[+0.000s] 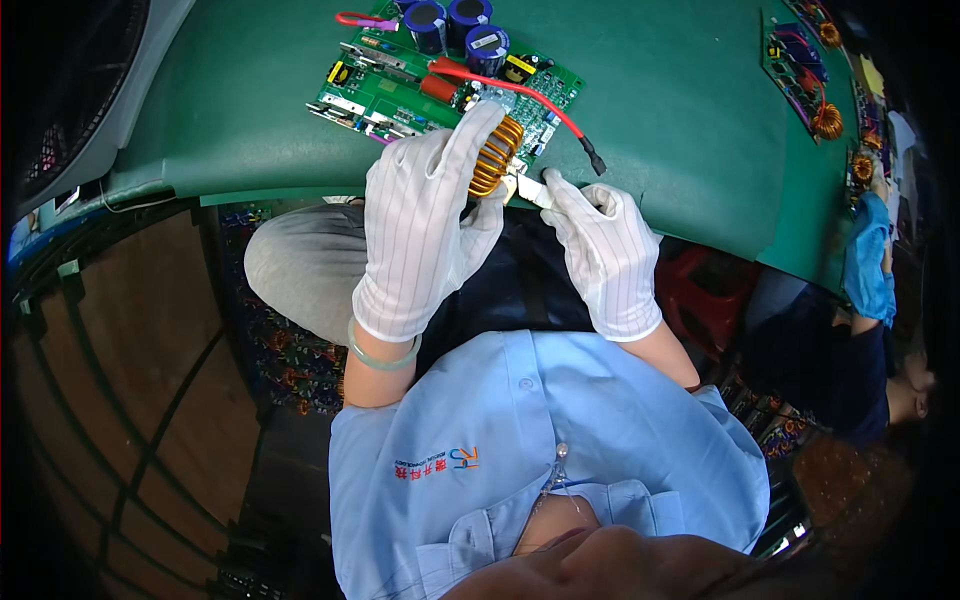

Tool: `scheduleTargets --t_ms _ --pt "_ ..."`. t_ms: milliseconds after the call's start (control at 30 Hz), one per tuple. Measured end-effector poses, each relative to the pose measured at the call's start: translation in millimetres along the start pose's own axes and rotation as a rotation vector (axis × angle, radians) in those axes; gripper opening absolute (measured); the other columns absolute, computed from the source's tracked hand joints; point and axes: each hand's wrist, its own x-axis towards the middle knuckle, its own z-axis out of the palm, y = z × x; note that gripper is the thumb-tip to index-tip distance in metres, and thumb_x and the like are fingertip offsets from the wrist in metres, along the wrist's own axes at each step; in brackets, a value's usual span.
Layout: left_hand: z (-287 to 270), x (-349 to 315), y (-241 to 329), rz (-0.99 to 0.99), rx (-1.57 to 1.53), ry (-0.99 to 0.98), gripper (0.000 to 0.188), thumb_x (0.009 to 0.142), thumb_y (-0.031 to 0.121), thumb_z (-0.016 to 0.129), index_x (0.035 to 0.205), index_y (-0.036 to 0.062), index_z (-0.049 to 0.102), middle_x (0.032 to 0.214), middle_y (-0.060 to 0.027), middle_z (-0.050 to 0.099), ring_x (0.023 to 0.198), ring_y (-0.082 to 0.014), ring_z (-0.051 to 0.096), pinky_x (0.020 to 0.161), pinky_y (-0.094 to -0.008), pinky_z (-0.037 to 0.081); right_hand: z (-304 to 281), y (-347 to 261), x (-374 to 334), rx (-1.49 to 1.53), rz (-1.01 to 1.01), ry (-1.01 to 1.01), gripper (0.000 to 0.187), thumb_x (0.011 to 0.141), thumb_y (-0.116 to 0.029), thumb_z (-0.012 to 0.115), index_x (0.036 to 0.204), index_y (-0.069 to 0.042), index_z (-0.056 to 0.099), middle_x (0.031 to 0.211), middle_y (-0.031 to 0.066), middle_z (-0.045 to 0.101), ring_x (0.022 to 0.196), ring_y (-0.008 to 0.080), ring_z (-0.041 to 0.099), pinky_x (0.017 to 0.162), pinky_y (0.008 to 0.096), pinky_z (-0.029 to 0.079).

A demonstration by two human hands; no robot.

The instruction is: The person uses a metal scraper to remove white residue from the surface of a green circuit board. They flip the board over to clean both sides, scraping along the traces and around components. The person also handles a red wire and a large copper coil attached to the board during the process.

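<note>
In a white striped glove, my left hand [425,225] is closed around a copper-wound toroidal coil [497,160] at the near edge of a green circuit board [400,98]. My right hand [608,255], gloved the same way, pinches a flat white strip [533,190] whose far end meets the coil's lower side. Whether the strip touches the coil or only lies against it, I cannot tell. Blue capacitors [427,27] stand at the board's far side. A red wire [530,93] with a black end crosses the board toward the right. My left fingers hide part of the coil and board.
A green mat [680,120] covers the table. More boards with coils [800,70] lie at the far right, where another person's blue sleeve [868,260] reaches in. A red stool [705,295] stands below the table edge. A dark fan-like grille [65,90] is at far left.
</note>
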Motion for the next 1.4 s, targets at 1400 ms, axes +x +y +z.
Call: scheduleTargets --t_ms 1400 --pt "-4 2 8 -0.05 -0.001 -0.033 0.071 0.075 0.008 0.076 0.143 0.0062 0.054 0.118 -0.0091 0.066 0.095 -0.0274 0.06 0.092 -0.0402 0.047 -7 35 14 0.051 -0.158 -0.087 0.04 0.076 -0.019 0.085 0.114 -0.014 0.072 0.091 0.0066 0.064 0.07 0.0221 0.065 0.054 0.033 0.049"
